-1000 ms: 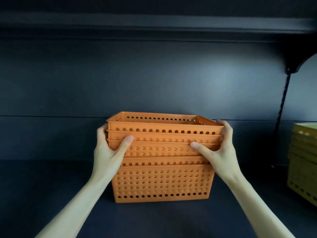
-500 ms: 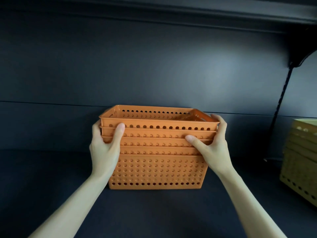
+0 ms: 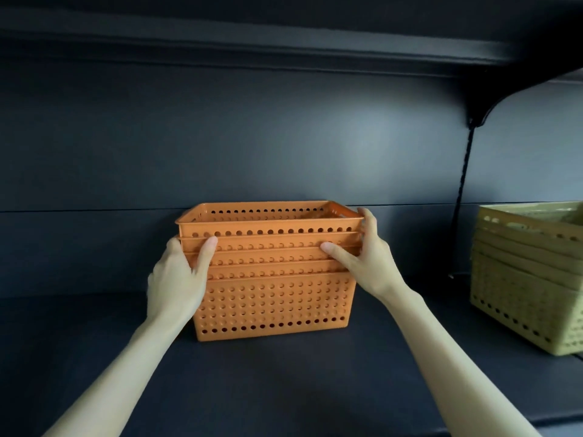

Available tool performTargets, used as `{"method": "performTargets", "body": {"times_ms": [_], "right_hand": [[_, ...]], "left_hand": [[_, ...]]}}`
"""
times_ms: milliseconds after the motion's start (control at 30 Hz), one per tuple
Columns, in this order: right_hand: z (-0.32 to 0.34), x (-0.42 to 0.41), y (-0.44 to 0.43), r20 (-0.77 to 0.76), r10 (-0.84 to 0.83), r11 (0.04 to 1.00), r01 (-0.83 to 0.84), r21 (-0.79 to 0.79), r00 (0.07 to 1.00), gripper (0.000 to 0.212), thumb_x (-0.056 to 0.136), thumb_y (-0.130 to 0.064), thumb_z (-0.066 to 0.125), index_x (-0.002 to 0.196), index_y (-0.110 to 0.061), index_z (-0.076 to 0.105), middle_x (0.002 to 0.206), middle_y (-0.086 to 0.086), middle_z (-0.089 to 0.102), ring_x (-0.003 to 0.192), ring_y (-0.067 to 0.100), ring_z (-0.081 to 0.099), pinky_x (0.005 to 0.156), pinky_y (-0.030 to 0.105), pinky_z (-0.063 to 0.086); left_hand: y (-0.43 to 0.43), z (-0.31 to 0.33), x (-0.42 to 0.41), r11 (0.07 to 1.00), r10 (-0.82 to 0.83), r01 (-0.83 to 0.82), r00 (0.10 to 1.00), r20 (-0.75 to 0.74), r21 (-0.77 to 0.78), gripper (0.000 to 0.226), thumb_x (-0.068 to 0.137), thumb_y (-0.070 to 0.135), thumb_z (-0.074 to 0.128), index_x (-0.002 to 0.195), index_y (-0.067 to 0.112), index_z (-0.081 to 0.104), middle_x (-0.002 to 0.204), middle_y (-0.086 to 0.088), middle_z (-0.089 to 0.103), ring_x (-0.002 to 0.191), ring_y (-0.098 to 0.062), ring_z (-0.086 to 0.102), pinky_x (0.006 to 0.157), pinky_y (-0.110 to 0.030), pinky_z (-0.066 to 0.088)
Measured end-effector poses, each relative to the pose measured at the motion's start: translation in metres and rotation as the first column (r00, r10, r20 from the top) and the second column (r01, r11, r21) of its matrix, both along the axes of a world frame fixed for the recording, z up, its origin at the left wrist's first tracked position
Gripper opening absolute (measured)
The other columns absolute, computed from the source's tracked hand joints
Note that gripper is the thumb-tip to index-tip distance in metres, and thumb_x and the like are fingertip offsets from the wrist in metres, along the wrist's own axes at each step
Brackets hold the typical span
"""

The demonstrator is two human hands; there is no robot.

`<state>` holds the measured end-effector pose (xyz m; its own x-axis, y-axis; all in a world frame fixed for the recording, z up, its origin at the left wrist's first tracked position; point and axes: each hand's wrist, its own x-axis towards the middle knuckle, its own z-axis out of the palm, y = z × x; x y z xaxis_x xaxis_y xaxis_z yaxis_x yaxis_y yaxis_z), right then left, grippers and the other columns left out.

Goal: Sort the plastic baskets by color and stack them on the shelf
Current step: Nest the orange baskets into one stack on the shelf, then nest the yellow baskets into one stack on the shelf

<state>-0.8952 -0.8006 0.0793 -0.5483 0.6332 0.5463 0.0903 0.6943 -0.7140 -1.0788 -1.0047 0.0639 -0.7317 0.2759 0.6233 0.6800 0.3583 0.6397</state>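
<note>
**Ana:** Dark shelving fills the view, a matte navy shelf (image 3: 284,380) under an upper board, with a plain back panel (image 3: 252,137) behind it.

**Ben:** And dead centre, the stack of orange baskets (image 3: 271,298), nested one inside another, perforated walls facing us, base sitting flat on the shelf close to the back panel.

**Ana:** Both hands are on it. Left hand (image 3: 176,279) wraps the left end of the stack, thumb pressed across the front of the upper rims, fingers hidden round the side.

**Ben:** Right hand (image 3: 366,263) mirrors that at the right end, thumb laid along the front rims, fingers curled over the top corner. So each hand is clasping the orange stack from its own side.

**Ana:** Look right: a stack of yellow-green baskets (image 3: 530,279), also nested, standing on the same shelf, well apart from the orange one and partly cut off by the frame edge.

**Ben:** Between the two stacks, a black slotted upright (image 3: 463,184) runs down the back panel from a curved bracket (image 3: 479,111).
</note>
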Motion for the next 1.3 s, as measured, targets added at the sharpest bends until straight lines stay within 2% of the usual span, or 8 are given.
{"method": "performTargets", "body": {"times_ms": [167,300,433,533,833,1033,1167,1300], "right_hand": [[0.022,0.036,-0.007,0.263,-0.166,0.966,0.104,0.237,0.950,0.070,0.084,-0.045,0.061,0.142,-0.027,0.026,0.122,0.001,0.057,0.106,0.027,0.057,0.089,0.045,0.049],[0.032,0.082,-0.010,0.227,-0.247,0.931,0.165,0.327,0.942,0.054,0.087,-0.041,0.059,0.134,-0.019,0.044,0.129,0.004,0.052,0.111,0.029,0.053,0.090,0.044,0.047],[0.035,0.153,-0.007,0.129,-0.260,0.911,0.199,0.362,0.957,0.040,0.087,-0.036,0.061,0.122,-0.018,0.056,0.125,0.001,0.055,0.110,0.026,0.054,0.091,0.041,0.045],[0.024,0.217,-0.003,0.093,-0.279,0.891,0.221,0.396,0.956,0.035,0.088,-0.035,0.060,0.119,-0.017,0.058,0.123,-0.003,0.056,0.107,0.022,0.055,0.088,0.037,0.045],[-0.037,0.385,0.046,0.195,-0.341,0.916,0.279,0.289,0.920,0.028,0.090,-0.036,0.056,0.111,-0.018,0.062,0.111,-0.007,0.061,0.100,0.018,0.058,0.084,0.036,0.046],[-0.039,0.430,0.111,0.104,-0.358,0.915,0.327,0.235,0.928,0.022,0.090,-0.035,0.057,0.102,-0.018,0.065,0.101,-0.009,0.063,0.089,0.013,0.059,0.080,0.034,0.047],[-0.041,0.436,0.163,0.066,-0.340,0.918,0.316,0.241,0.938,0.024,0.090,-0.036,0.056,0.103,-0.018,0.065,0.100,-0.011,0.061,0.072,0.001,0.052,0.073,0.029,0.041],[-0.034,0.436,0.223,0.012,-0.321,0.932,0.314,0.179,0.947,0.033,0.089,-0.038,0.058,0.114,-0.017,0.061,0.114,-0.007,0.057,0.103,0.016,0.056,0.088,0.037,0.047]], "left_hand": [[-0.026,0.010,0.039,0.963,0.170,-0.224,0.935,-0.312,-0.146,0.038,0.088,0.037,0.057,0.104,0.003,0.062,0.096,-0.019,0.065,0.077,-0.040,0.062,0.061,-0.044,0.047],[-0.013,0.028,0.094,0.983,0.000,-0.089,0.876,-0.482,-0.162,0.025,0.087,0.028,0.061,0.099,0.006,0.066,0.097,-0.011,0.068,0.075,-0.034,0.064,0.064,-0.042,0.049],[0.019,0.036,0.164,0.982,-0.150,0.058,0.825,-0.544,-0.182,0.025,0.088,0.028,0.060,0.104,0.009,0.063,0.098,-0.006,0.068,0.051,-0.018,0.049,0.062,-0.033,0.048],[0.039,0.024,0.223,0.972,-0.223,0.145,0.809,-0.543,-0.184,0.025,0.090,0.034,0.052,0.102,0.015,0.063,0.089,0.000,0.067,0.059,-0.024,0.061,0.055,-0.033,0.051],[0.117,-0.047,0.375,0.886,-0.456,0.397,0.838,-0.299,-0.239,0.031,0.083,0.049,0.042,0.093,0.026,0.062,0.078,0.012,0.067,0.067,-0.016,0.064,0.055,-0.033,0.051],[0.194,-0.036,0.422,0.878,-0.476,0.478,0.866,-0.152,-0.023,0.020,0.086,0.036,0.061,0.100,0.021,0.064,0.092,0.010,0.067,0.084,-0.006,0.063,0.073,-0.033,0.052],[0.248,-0.039,0.427,0.874,-0.474,0.473,0.880,-0.021,0.115,0.035,0.085,0.044,0.057,0.113,0.022,0.056,0.110,0.007,0.060,0.099,-0.009,0.057,0.083,-0.032,0.044],[0.294,-0.033,0.413,0.859,-0.475,0.440,0.876,0.087,0.262,0.067,0.076,0.070,0.050,0.125,0.024,0.044,0.122,0.009,0.047,0.109,-0.006,0.048,0.088,-0.030,0.040]]}}
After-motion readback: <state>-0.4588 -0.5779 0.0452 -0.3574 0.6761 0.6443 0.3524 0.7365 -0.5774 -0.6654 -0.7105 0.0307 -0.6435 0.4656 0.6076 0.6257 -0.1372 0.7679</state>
